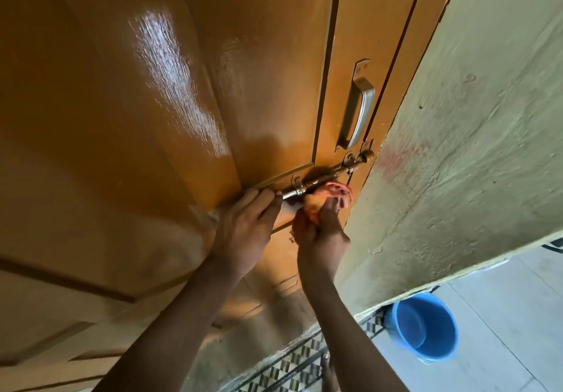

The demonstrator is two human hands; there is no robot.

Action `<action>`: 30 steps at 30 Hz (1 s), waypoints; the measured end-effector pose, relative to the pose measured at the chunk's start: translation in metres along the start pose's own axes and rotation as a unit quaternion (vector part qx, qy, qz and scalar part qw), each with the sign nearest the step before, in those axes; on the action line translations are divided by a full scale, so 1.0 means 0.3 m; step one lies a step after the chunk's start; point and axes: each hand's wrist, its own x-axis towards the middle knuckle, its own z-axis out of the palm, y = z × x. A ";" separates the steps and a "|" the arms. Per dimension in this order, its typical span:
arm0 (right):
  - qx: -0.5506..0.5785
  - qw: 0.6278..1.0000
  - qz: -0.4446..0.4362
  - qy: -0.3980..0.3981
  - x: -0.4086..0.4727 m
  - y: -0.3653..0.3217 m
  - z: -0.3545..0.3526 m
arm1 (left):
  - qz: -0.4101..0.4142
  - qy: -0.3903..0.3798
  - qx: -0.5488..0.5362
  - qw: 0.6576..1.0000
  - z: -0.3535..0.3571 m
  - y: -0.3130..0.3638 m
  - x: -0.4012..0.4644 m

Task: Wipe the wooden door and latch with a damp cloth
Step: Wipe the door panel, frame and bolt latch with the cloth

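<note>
The glossy orange-brown wooden door fills most of the view, its raised panel shining with a pale streak of reflected light. Near its right edge, a silver metal pull handle is fixed upright, and just below it a brass-coloured sliding bolt latch runs across the door toward the frame. The person's left hand rests against the door at the left end of the bolt, its fingers curled narrowly around the rod's tip. The right hand sits just beside it, closed around a bunched orange-pink cloth, which is pressed up against the underside of the bolt near its middle; whether the cloth is wet cannot be told. Both forearms reach up from the lower edge of the view. To the right of the door stands a rough pale green plastered wall with a faint reddish smudge. Below it, a round blue plastic bucket stands on the light grey floor, well apart from the hands, beside a strip of patterned tiles.
</note>
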 end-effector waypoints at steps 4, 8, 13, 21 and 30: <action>0.051 0.984 0.161 0.057 0.055 -0.064 0.046 | 0.008 -0.007 -0.003 1.000 -0.004 0.001 0.004; 0.075 0.991 0.107 0.019 -0.051 -0.090 0.059 | 0.002 -0.003 -0.007 1.000 0.001 -0.003 0.004; 0.090 0.960 0.261 0.052 0.030 -0.073 0.083 | 0.012 0.001 0.002 1.000 0.005 -0.009 0.008; 0.065 0.961 0.265 -0.049 -0.001 -0.023 0.074 | -0.004 0.006 0.012 1.000 -0.006 0.002 0.014; 0.103 0.963 0.247 -0.016 0.017 -0.065 0.053 | -0.016 -0.022 -0.010 1.000 -0.009 0.000 0.012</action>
